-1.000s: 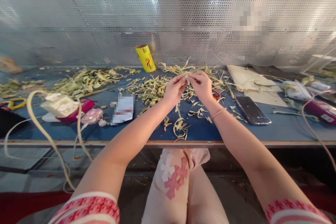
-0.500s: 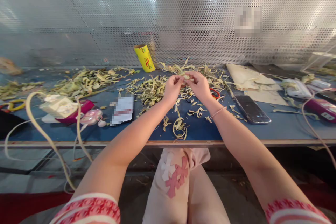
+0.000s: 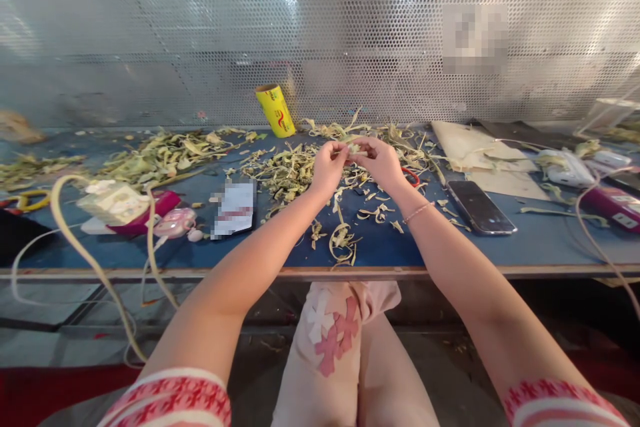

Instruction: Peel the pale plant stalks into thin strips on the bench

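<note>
My left hand (image 3: 329, 167) and my right hand (image 3: 381, 163) meet above the middle of the blue table (image 3: 450, 250), fingertips together. Between them they pinch a small pale green leaf piece (image 3: 355, 147), mostly hidden by the fingers. A pile of pale green leaf strips (image 3: 287, 173) lies on the table just left of and behind my hands. More curled strips (image 3: 343, 240) lie below my wrists near the table's front edge. Red-handled scissors (image 3: 412, 178) peek out right of my right hand.
A yellow roll (image 3: 276, 110) leans on the perforated metal wall. A black phone (image 3: 481, 208) lies right of my right arm. A pink case (image 3: 175, 221) and white box (image 3: 111, 201) sit left; long strips (image 3: 80, 240) hang over the front edge. Chargers and cables (image 3: 590, 187) crowd the right.
My hands have drawn slightly closer together and the fingers have shifted on the leaf piece. Nothing else on the table has moved.
</note>
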A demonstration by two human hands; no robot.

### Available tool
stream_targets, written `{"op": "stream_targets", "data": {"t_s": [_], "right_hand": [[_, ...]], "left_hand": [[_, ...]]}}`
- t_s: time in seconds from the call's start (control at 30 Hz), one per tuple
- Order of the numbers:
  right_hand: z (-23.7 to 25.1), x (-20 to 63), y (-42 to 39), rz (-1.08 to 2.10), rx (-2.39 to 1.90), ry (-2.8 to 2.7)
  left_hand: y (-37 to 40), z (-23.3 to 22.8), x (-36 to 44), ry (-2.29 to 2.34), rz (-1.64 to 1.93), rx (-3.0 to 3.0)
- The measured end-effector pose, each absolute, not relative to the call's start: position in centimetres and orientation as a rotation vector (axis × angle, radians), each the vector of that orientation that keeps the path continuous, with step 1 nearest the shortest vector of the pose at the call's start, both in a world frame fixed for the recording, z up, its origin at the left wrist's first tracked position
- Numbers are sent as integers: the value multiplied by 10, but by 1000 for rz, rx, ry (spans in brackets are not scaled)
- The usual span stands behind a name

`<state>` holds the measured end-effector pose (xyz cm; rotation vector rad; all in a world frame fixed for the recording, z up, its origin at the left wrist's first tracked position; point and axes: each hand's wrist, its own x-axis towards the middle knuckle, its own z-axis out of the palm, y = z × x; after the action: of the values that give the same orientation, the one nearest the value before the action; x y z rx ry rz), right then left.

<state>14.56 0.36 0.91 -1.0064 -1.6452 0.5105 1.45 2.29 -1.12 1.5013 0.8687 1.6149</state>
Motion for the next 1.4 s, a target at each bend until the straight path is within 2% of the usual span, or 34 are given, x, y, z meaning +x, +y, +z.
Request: {"op": "stream_targets", "data": {"t_s": [0.3, 1.13, 1.4], "right_hand": [[1, 147, 13, 508, -1023, -1590], [3, 145, 11, 828, -930, -1425], [-1, 148, 16, 649, -975, -1554]], "left_hand": [[23, -9, 10, 877, 1602, 1625], [13, -2, 4, 1034, 1639, 1998], [23, -8, 4, 977, 1556, 1759]]}}
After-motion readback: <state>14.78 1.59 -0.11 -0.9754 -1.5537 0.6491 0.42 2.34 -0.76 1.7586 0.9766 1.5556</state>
